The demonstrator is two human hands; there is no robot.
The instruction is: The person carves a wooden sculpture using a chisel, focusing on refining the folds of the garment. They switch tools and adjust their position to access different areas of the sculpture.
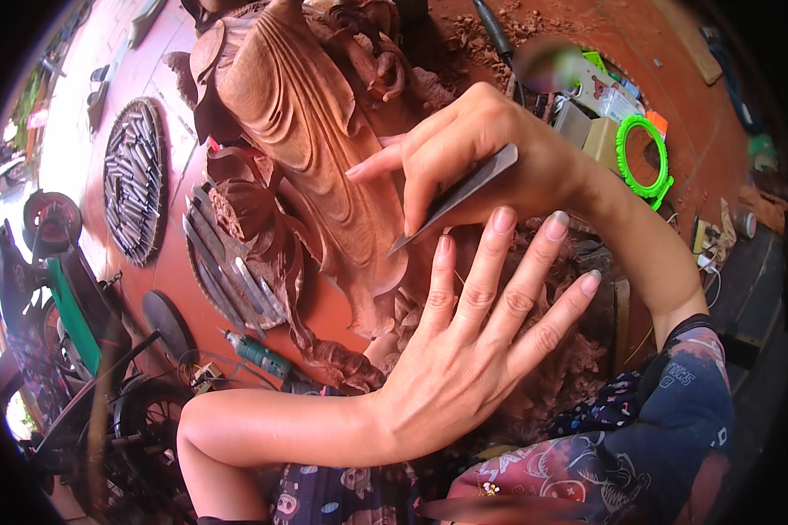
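Note:
A large reddish-brown wood carving [302,131] with flowing drapery folds leans toward me. My right hand [477,144] is closed around a dark, flat blade with a pointed tip [466,194]. The tip points down toward the lower end of the smooth folds, and whether it touches the wood I cannot tell. The index finger of that hand reaches out to the carved surface. Nearer to me, my left hand [473,354] is held palm down with its fingers spread and nothing in them. It hides part of the carving's rough lower end.
Left of the carving lie a round basket of metal carving tools [134,184] and another tray of chisels [228,262]. A green power tool [258,354] rests near my left forearm. A wheeled vehicle [66,306] stands far left. At right are a bright green ring-shaped frame [643,157] and boxes.

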